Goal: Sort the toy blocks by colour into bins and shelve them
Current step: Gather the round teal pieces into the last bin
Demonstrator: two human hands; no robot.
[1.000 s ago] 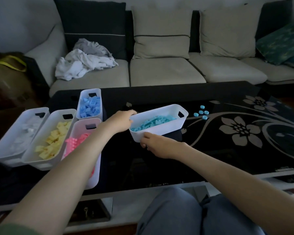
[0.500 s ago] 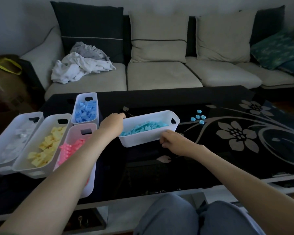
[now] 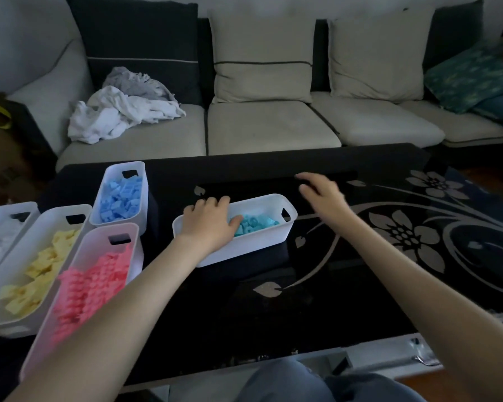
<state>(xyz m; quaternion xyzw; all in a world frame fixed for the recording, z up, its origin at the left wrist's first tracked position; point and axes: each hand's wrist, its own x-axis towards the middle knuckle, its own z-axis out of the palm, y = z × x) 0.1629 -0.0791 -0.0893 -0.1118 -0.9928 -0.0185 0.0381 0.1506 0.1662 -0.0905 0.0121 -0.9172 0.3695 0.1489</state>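
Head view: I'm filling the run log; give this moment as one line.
left hand grips turquoise bin | right hand above table, blurred, grasp unclear

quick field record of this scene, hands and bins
left-hand grip: on left end of white plastic bin of turquoise blocks, fingers curled over far rim
right-hand grip: blurred, open, above glossy black floral table, holding nothing visible
sorted in other white bins, table's left: blue toy blocks, pink toy blocks, yellow toy blocks
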